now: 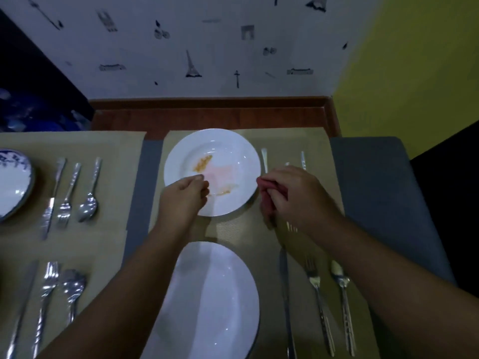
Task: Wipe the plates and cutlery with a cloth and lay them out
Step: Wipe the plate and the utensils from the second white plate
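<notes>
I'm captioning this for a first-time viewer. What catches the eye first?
The round white plate with orange smears at the centre of the table. Both hands flank it: the left hand at its near-left rim, and the right hand bunching a red cloth at its right edge.

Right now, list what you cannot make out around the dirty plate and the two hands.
Head view only:
- Cutlery right of the stained plate: the right hand and red cloth cover the middles; only tips show.
- Left hand: fingers pinched at the plate's rim; whether they grip it is unclear.
- Near plate: motion-blurred, crossed by the left forearm, so its cleanliness is unclear.
- Patterned plate: cut off by the left edge.
</notes>
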Demonstrator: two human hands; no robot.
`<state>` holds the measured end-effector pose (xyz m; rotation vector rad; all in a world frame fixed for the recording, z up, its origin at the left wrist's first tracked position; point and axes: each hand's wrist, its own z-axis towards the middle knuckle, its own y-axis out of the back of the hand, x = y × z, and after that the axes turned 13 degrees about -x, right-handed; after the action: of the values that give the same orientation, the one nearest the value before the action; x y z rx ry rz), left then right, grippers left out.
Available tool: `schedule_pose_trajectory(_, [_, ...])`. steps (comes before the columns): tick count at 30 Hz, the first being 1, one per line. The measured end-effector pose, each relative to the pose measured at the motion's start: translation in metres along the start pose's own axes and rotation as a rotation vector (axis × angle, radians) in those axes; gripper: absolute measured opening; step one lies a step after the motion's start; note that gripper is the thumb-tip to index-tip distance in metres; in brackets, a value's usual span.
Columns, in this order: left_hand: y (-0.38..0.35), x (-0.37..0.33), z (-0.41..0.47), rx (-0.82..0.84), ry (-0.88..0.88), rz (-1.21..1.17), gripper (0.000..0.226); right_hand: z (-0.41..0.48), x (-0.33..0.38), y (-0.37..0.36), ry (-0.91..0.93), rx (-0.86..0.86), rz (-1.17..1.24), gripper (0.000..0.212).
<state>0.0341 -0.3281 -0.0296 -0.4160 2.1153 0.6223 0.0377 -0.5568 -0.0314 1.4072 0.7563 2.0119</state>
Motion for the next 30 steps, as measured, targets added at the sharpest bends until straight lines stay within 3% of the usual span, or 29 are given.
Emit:
schedule_pose_trajectory(3, [0.034, -0.003, 0.027, -0.126, 0.017, -0.046, 0.028, 0.018, 0.021, -0.024, 0.05, 0.015, 0.03, 0.021])
schedule_pose_trajectory(6, [0.046, -0.004, 0.052, -0.148, 0.018, -0.032, 0.02, 0.038, 0.038, -0.051, 0.073, 0.025, 0.089, 0.017])
schedule_pose_trajectory(9, [0.042, -0.005, 0.071, -0.093, 0.06, 0.033, 0.02, 0.052, 0.045, -0.076, 0.054, 0.064, 0.0, 0.018])
schedule_pose_trajectory(11, [0.04, -0.007, 0.081, -0.071, 0.08, 0.093, 0.022, 0.055, 0.043, -0.092, 0.008, 0.18, -0.127, 0.02])
schedule_pose_trajectory(14, [0.039, -0.006, 0.091, 0.001, 0.107, 0.169, 0.03, 0.048, 0.041, -0.109, -0.059, 0.363, -0.276, 0.043])
schedule_pose_trajectory(16, [0.039, -0.004, 0.092, 0.118, 0.166, 0.169, 0.029, 0.046, 0.041, -0.114, -0.078, 0.361, -0.27, 0.047])
schedule_pose_trajectory(20, [0.038, -0.003, 0.087, 0.213, 0.242, 0.072, 0.025, 0.046, 0.037, -0.117, -0.043, 0.295, -0.304, 0.038])
schedule_pose_trajectory(24, [0.04, -0.002, 0.077, 0.195, 0.193, 0.013, 0.021, 0.035, 0.043, -0.114, -0.002, 0.287, -0.333, 0.024])
schedule_pose_trajectory(28, [0.052, -0.002, 0.052, 0.209, 0.094, 0.103, 0.023, 0.008, 0.048, -0.104, 0.148, 0.348, -0.342, 0.016])
schedule_pose_trajectory(30, [0.063, -0.002, 0.037, 0.266, 0.144, 0.04, 0.022, 0.004, 0.041, -0.096, 0.146, 0.297, -0.33, 0.015])
